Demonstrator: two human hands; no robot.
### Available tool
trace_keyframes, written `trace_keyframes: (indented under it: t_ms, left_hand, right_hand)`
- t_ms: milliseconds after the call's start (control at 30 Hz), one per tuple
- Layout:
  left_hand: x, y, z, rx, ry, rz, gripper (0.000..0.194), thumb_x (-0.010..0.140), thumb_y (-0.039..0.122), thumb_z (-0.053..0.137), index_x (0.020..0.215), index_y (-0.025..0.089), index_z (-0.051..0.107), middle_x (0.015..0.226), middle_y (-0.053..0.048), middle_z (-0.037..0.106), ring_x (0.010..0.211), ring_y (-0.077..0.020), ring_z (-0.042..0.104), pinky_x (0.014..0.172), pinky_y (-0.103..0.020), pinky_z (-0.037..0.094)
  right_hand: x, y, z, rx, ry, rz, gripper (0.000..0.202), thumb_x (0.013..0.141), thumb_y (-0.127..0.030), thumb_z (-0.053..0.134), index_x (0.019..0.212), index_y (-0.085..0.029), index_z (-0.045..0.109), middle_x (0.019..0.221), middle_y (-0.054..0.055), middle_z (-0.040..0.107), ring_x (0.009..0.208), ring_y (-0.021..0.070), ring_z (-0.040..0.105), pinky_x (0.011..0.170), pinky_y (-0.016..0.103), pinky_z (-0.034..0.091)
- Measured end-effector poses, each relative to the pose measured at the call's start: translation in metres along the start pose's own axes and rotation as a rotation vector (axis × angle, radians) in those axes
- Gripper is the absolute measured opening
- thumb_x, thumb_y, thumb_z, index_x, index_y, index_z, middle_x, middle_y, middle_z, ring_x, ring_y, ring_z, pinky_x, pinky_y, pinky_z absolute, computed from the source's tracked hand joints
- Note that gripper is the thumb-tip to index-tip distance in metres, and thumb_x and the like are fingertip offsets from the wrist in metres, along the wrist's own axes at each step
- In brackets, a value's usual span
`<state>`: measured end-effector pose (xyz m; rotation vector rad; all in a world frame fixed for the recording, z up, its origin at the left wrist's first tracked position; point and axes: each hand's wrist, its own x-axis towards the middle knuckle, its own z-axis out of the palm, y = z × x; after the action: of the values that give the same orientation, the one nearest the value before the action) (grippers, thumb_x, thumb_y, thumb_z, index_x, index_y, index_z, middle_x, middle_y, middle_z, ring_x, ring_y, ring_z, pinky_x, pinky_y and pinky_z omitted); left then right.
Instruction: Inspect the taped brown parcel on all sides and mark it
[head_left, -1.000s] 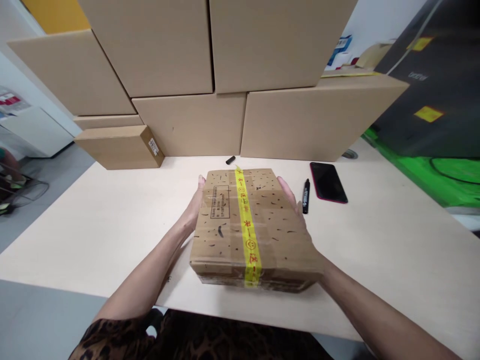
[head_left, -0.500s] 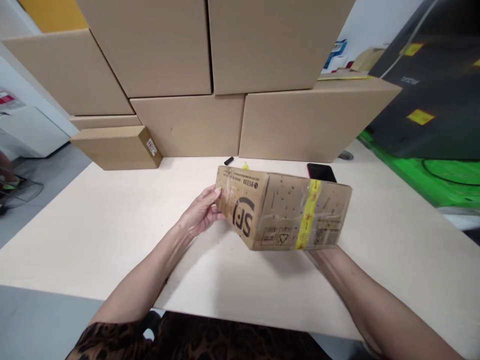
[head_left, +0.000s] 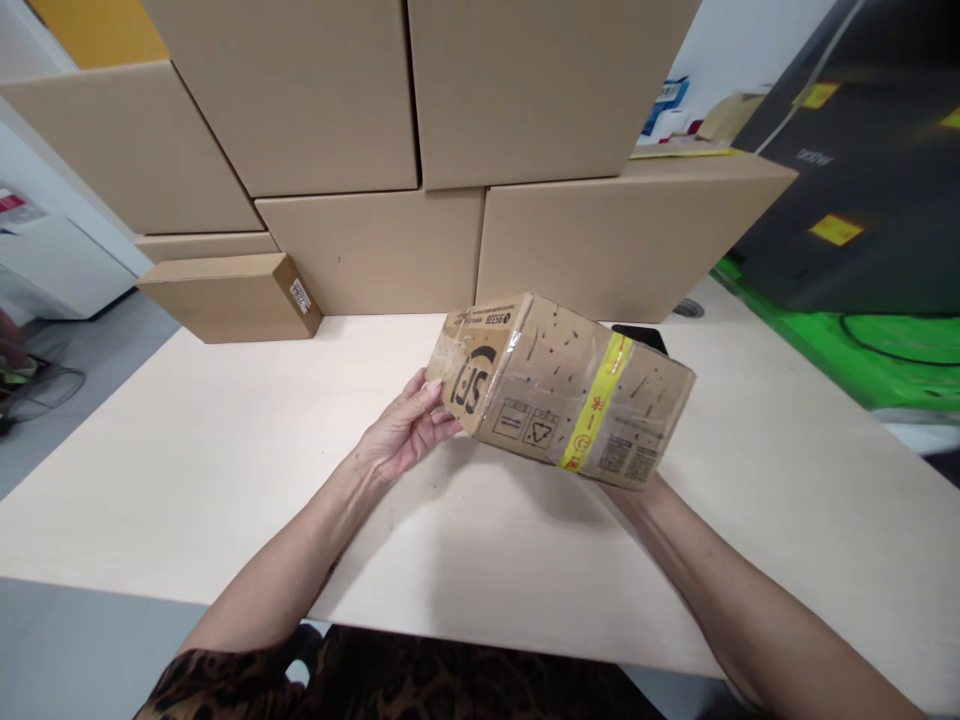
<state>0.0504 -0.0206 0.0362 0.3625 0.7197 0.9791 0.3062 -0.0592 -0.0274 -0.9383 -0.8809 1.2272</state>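
A small brown cardboard box (head_left: 555, 385) is held tilted above the pale table (head_left: 262, 470). Black print and clear tape show on it, with a yellow tape strip (head_left: 600, 400) across one long side. At the box's left end, my left hand (head_left: 409, 420) grips the edge, thumb on the printed face and fingers reaching underneath. My right hand (head_left: 630, 490) is beneath the box's right part; its fingers are hidden by the box. Just behind the box, a dark phone-like object (head_left: 641, 337) lies partly covered.
Large cardboard boxes (head_left: 367, 250) are stacked along the table's back. A flatter carton (head_left: 225, 295) lies at the back left. At the right stand a dark case (head_left: 855, 190) and a green surface (head_left: 840, 350). A round metal piece (head_left: 688, 309) sits near the back right.
The box has been tilted, its left end rising and its right end dropping slightly. It now covers the small black piece and yellow scrap behind it. Both hands stay on it.
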Motion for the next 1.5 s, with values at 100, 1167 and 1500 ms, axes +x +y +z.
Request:
trace_keyframes:
  t_ms: [100,1167,1500]
  left_hand:
    - [-0.002,0.003,-0.003,0.01,-0.025,0.012,0.018,0.095,0.007,0.076,0.106,0.018,0.068,0.085,0.002,0.08,0.068,-0.01,0.077,0.075,-0.022,0.069]
    - [-0.013,-0.048,-0.015,0.835,-0.489,0.523,0.058,0.105,0.032,0.07,0.16,0.044,0.056,0.182,0.004,0.034,0.173,-0.0277,0.024,0.141,-0.05,0.021]
    - [-0.003,-0.062,-0.023,1.103,-0.713,0.486,0.065,0.105,0.03,0.066,0.167,0.04,0.048,0.183,-0.004,0.033,0.173,-0.0304,0.023,0.14,-0.058,0.018]
  right_hand:
    - [0.0,-0.005,0.01,0.034,0.02,-0.005,0.07,0.079,-0.096,0.057,0.118,-0.042,0.079,0.126,0.005,0.083,0.135,0.0409,0.07,0.108,0.066,0.058]
    - [-0.014,0.002,0.024,-0.945,0.215,-0.922,0.119,0.075,-0.069,0.09,0.168,-0.035,0.024,0.167,0.019,0.032,0.158,0.052,0.032,0.127,0.081,0.028]
    - [0.001,-0.013,0.013,-0.809,0.366,-0.735,0.114,0.069,-0.059,0.095,0.162,-0.031,0.034,0.165,0.018,0.032,0.159,0.0461,0.033,0.127,0.075,0.033]
